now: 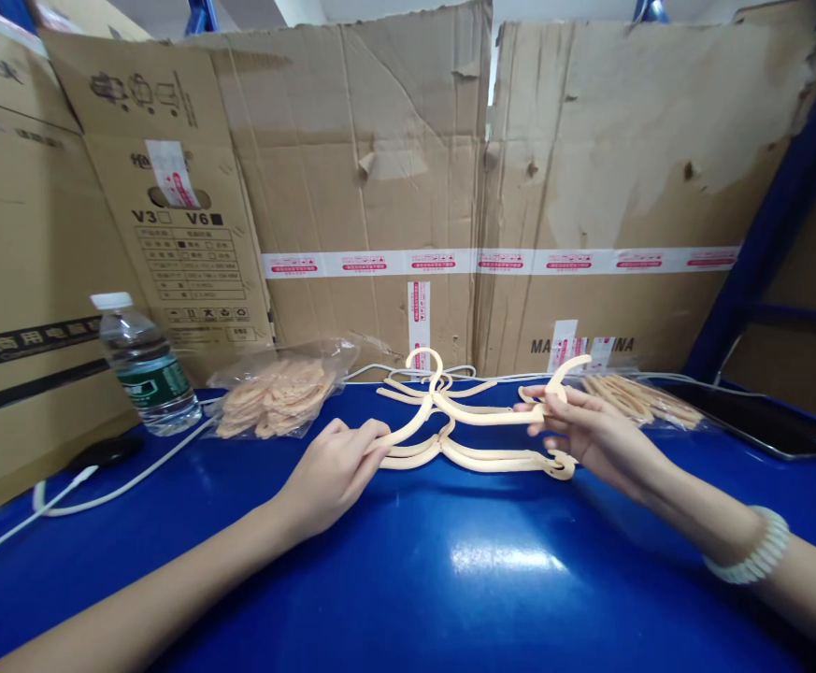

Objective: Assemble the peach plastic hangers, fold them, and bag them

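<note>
Blue tabletop (408, 579): left hand (334, 472) and right hand (586, 437) each clamp the upper hanger (478, 417). Tugging could snag the lower hanger (492, 460).

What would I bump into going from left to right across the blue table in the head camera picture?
First the water bottle → clear bag of beige pieces → left hand → cream hangers → right hand → white bracelet.

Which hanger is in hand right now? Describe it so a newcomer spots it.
On the blue table, before the cardboard wall, cream hangers lie mid-table. The one meant is the top hanger: only it is lifted off the others, its ends pinched by the left hand and right hand.
</note>
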`<state>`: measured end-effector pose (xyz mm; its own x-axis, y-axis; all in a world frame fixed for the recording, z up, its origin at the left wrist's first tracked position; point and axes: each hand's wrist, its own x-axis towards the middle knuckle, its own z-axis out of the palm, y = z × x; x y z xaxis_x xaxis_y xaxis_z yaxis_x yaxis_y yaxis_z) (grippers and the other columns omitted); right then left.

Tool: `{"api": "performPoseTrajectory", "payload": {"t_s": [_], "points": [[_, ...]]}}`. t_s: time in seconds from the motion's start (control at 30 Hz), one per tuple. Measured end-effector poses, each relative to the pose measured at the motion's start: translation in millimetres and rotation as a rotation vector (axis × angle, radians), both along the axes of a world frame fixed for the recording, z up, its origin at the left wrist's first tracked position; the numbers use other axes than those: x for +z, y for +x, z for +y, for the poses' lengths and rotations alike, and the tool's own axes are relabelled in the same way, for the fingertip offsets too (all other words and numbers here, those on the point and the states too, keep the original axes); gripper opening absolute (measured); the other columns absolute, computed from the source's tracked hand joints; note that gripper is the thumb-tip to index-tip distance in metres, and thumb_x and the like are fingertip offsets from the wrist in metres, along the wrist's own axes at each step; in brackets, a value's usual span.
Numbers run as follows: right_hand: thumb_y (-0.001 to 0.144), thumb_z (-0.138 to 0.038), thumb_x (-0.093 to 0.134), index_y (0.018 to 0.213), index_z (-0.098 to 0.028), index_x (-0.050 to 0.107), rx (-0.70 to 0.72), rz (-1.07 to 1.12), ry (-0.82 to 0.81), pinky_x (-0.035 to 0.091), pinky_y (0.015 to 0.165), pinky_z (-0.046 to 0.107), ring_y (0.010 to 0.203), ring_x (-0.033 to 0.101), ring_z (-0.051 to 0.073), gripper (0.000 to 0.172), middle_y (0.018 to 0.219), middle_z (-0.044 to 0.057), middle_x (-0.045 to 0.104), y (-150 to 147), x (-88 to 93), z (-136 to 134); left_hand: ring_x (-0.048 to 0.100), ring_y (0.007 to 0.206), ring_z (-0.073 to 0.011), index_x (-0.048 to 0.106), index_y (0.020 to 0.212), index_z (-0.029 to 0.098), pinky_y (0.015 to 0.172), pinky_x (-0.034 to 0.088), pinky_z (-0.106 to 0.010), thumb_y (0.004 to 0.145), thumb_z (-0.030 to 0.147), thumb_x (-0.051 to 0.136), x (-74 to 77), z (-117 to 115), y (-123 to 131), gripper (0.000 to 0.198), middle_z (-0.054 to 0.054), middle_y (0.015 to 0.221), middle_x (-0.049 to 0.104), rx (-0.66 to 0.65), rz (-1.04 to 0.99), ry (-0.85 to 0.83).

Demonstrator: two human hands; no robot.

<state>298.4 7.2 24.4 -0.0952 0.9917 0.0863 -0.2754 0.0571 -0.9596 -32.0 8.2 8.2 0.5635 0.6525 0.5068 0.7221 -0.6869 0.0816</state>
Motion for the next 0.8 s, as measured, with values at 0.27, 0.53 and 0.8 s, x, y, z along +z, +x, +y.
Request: {"api": "performPoseTrajectory", "payload": {"t_s": [0.27,0.53,0.8], "points": [[0.062,-0.039,0.085,0.078,-0.020,0.073,-0.037,-0.217,0.126,0.046,0.053,0.023,0.059,0.055,0.012,0.027,0.067,0.000,0.063,50,17.3,16,0.054,0.090,-0.0212,0.059,0.092,0.019,0.081,0.037,-0.035,0.098,0.029,0.040,27.9,13,-19,0.022,-0.006,0.096,0.060,-0.049,0.113,0.118],[0.074,-0.045,0.076,0.084,-0.016,0.075,0.306,-0.921,0.263,0.052,0.070,0.032,0.078,0.065,0.022,0.031,0.086,0.008,0.072,63,29.7,13,0.056,0.081,-0.0190,0.062,0.093,0.022,0.074,0.038,-0.031,0.094,0.023,0.049,27.8,13,-21,0.014,-0.003,0.089,0.063,-0.155,0.302,-0.051],[0.074,-0.039,0.071,0.075,-0.018,0.071,0.363,-1.253,0.249,0.043,0.054,0.027,0.056,0.058,0.016,0.021,0.067,0.003,0.067,63,24.0,14,0.059,0.080,-0.0177,0.057,0.088,0.021,0.069,0.041,-0.026,0.093,0.020,0.047,21.7,10,-18,0.011,-0.002,0.087,0.062,-0.168,0.327,-0.180]]}}
